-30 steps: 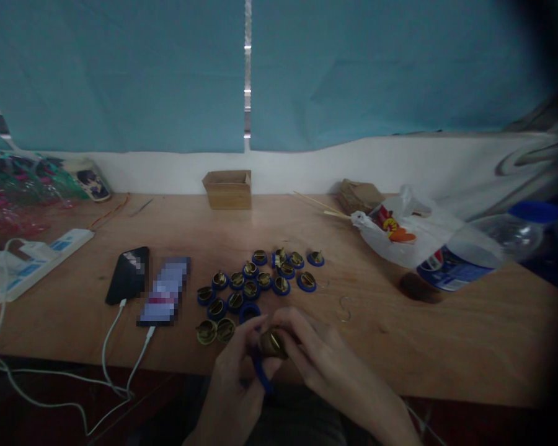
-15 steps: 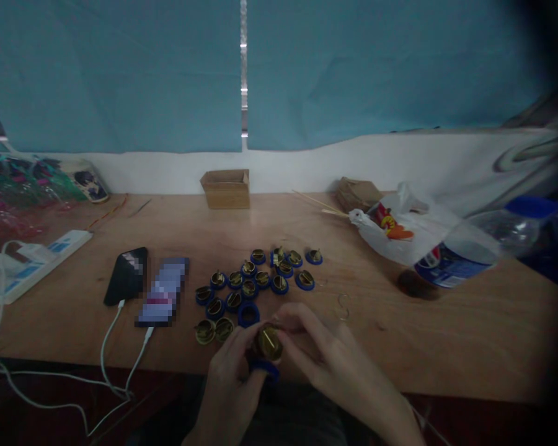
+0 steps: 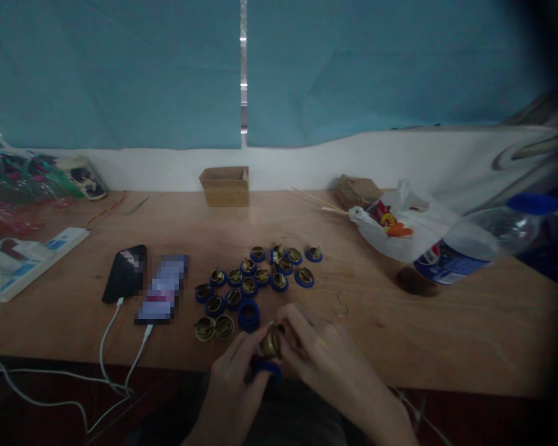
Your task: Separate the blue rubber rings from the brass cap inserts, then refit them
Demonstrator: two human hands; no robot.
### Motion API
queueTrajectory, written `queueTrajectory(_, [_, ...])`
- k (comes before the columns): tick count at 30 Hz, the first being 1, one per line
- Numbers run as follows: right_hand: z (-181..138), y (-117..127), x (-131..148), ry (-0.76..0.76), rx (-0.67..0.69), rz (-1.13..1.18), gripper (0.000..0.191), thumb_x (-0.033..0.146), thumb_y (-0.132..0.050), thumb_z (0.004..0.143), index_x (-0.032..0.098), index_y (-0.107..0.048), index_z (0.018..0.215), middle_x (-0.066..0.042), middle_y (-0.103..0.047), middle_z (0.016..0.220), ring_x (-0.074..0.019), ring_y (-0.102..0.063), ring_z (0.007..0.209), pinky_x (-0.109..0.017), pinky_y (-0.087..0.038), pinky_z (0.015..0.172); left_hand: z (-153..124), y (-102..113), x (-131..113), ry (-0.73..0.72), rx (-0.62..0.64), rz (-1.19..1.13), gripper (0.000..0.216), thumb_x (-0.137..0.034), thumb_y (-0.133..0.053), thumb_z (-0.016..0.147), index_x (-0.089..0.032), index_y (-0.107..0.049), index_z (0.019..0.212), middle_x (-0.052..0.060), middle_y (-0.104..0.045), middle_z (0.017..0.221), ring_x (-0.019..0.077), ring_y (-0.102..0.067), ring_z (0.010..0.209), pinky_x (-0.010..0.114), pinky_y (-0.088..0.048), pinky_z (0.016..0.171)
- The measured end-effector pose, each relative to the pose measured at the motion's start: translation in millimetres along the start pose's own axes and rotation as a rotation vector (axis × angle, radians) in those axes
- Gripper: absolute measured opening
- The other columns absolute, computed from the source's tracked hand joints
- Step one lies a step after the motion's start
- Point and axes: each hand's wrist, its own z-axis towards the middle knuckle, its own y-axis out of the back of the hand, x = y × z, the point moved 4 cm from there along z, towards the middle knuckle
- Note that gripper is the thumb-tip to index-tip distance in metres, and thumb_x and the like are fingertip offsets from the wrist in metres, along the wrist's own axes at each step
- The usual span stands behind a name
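Near the table's front edge, my left hand [image 3: 235, 375] is closed on a blue ring [image 3: 270, 370] low in its grip and on the side of a round brass-coloured metal piece [image 3: 271, 345]. From the other side, my right hand [image 3: 328, 356] pinches the same piece with thumb and fingers, hiding part of it. Two similar loose brass pieces [image 3: 224, 327] lie just left of the hands. Beyond them is a cluster of brass pieces seated in blue rings [image 3: 248, 285], each with a bar across its top. Blue rings without metal [image 3: 248, 327] lie close to my left fingertips.
Two phones [image 3: 162, 290] on white cables and a power strip [image 3: 41, 263] are at left. A small cardboard box [image 3: 227, 195] stands at the back. To the right are a plastic bag [image 3: 423, 223], a tilted cola bottle [image 3: 456, 257] and a thin curved wire [image 3: 341, 303].
The brass piece between my hands has turned from face-up to more edge-on. My right fingers have shifted slightly around it, and my left hand still grips the blue ring.
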Motion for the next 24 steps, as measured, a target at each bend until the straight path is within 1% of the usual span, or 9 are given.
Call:
queueTrajectory(4, [0, 0, 4, 0.009, -0.028, -0.016, 0.014, 0.009, -0.045, 0.084, 0.022, -0.050, 0.085, -0.004, -0.066, 0.073, -0.0185, -0.063, 0.062, -0.028, -0.033, 0.052, -1, 0, 2, 0.015, -0.022, 0.015, 0.051, -0.002, -0.059, 0.076, -0.027, -0.065, 0.121, 0.004, -0.073, 0.103, 0.0191, -0.072, 0.088, 0.027, -0.059, 0.077])
queueTrajectory(7, [-2, 1, 4, -0.021, -0.020, 0.035, 0.014, 0.011, -0.045, 0.086, 0.021, -0.054, 0.085, -0.002, -0.065, 0.067, -0.0168, -0.061, 0.059, -0.027, -0.033, 0.051, -2, -1, 3, 0.012, -0.037, 0.010, 0.051, -0.002, -0.059, 0.075, -0.027, -0.065, 0.120, 0.003, -0.074, 0.102, 0.0189, -0.071, 0.088, 0.028, -0.059, 0.079])
queueTrajectory(10, [-3, 2, 2, -0.054, 0.043, 0.213, 0.013, 0.014, -0.048, 0.088, 0.022, -0.057, 0.083, 0.002, -0.061, 0.063, -0.0125, -0.056, 0.053, -0.025, -0.034, 0.050, -3, 0, 5, 0.012, -0.044, 0.005, 0.052, -0.001, -0.057, 0.075, -0.028, -0.064, 0.120, 0.003, -0.074, 0.100, 0.0185, -0.072, 0.086, 0.026, -0.060, 0.075])
queueTrajectory(12, [-4, 1, 0, -0.073, 0.071, 0.349, 0.011, 0.018, -0.051, 0.090, 0.022, -0.059, 0.083, 0.005, -0.057, 0.059, -0.0111, -0.053, 0.051, -0.023, -0.034, 0.049, -4, 1, 6, -0.012, -0.042, 0.003, 0.053, -0.001, -0.056, 0.075, -0.027, -0.063, 0.121, 0.003, -0.074, 0.100, 0.0182, -0.072, 0.086, 0.025, -0.060, 0.074])
queueTrajectory(16, [-6, -8, -3, -0.114, 0.105, 0.577, 0.022, 0.026, -0.047, 0.096, 0.022, -0.059, 0.078, 0.004, -0.058, 0.063, -0.0109, -0.054, 0.056, -0.022, -0.037, 0.051, -3, 3, 4, -0.110, -0.016, 0.023, 0.055, 0.000, -0.055, 0.077, -0.026, -0.061, 0.125, 0.004, -0.074, 0.109, 0.0188, -0.072, 0.095, 0.027, -0.059, 0.083])
queueTrajectory(19, [-8, -20, -7, -0.181, 0.171, 0.783, 0.029, 0.031, -0.041, 0.099, 0.022, -0.057, 0.077, 0.005, -0.053, 0.058, -0.0098, -0.050, 0.051, -0.021, -0.039, 0.049, -2, 6, 2, -0.163, -0.015, 0.032, 0.054, 0.002, -0.054, 0.076, -0.025, -0.061, 0.123, 0.004, -0.073, 0.108, 0.0183, -0.071, 0.096, 0.026, -0.058, 0.085])
queueTrajectory(21, [-10, -27, -8, -0.229, 0.210, 0.926, 0.031, 0.036, -0.040, 0.099, 0.021, -0.057, 0.078, 0.006, -0.049, 0.054, -0.0095, -0.048, 0.048, -0.021, -0.040, 0.048, -2, 7, 1, -0.187, -0.005, 0.016, 0.052, 0.003, -0.053, 0.076, -0.025, -0.062, 0.119, 0.003, -0.073, 0.104, 0.0172, -0.071, 0.094, 0.025, -0.057, 0.084])
queueTrajectory(24, [-11, -31, -9, -0.257, 0.224, 1.063, 0.034, 0.043, -0.045, 0.095, 0.020, -0.056, 0.073, 0.005, -0.049, 0.058, -0.0090, -0.049, 0.050, -0.021, -0.042, 0.049, -3, 5, -1, -0.195, -0.019, -0.038, 0.049, 0.004, -0.052, 0.078, -0.025, -0.063, 0.115, 0.003, -0.073, 0.100, 0.0161, -0.071, 0.092, 0.023, -0.057, 0.084])
